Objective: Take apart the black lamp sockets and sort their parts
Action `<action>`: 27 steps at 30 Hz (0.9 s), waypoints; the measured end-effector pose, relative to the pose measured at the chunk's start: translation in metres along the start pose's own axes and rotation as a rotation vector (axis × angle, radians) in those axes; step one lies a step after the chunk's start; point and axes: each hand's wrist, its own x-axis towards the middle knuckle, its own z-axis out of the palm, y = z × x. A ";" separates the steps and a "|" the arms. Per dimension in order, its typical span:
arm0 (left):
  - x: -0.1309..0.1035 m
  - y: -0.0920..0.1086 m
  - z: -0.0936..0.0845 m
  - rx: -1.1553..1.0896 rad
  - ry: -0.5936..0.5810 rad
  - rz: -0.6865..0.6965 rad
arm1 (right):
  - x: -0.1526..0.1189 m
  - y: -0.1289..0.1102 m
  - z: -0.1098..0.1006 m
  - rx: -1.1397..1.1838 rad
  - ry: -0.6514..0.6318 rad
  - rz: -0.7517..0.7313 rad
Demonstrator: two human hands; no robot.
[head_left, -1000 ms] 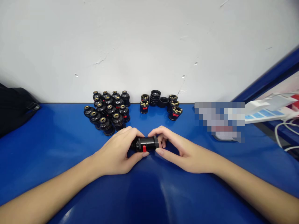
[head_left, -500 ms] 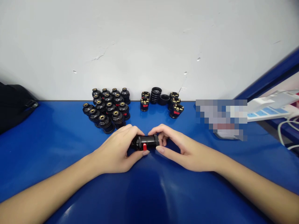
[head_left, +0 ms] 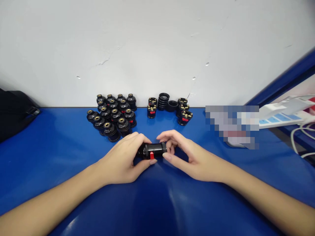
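A black lamp holder with a red switch lever lies sideways between my hands, low over the blue table. My left hand is closed round its domed left end, the thumb tip beside the red lever. At the right end sits a black ring, with the curled fingers and thumb of my right hand about it. The far side of the holder and part of its left end are hidden by my fingers.
Several black lamp holders stand grouped at the left. Socket cores with brass contacts, stacked black rings and a loose ring stand by the wall. A pixelated object, white power strip and cables are right; a black bag is left.
The view has shifted very slightly. Both hands keep their hold on the lamp holder in nearly the same place, its red lever still facing me.
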 end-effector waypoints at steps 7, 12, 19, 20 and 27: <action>0.000 0.000 0.000 -0.018 0.032 0.032 | -0.001 0.000 0.002 0.036 0.024 0.025; 0.000 0.001 -0.001 -0.008 0.027 0.064 | 0.000 -0.002 0.001 -0.016 0.009 -0.019; 0.000 0.001 -0.001 0.006 0.025 0.075 | 0.000 -0.005 -0.001 -0.002 -0.040 0.052; 0.000 0.000 -0.001 0.011 0.027 0.075 | 0.000 -0.005 -0.002 -0.016 -0.041 0.028; 0.002 0.002 -0.001 0.008 0.031 0.070 | -0.002 -0.003 0.000 -0.027 -0.051 0.054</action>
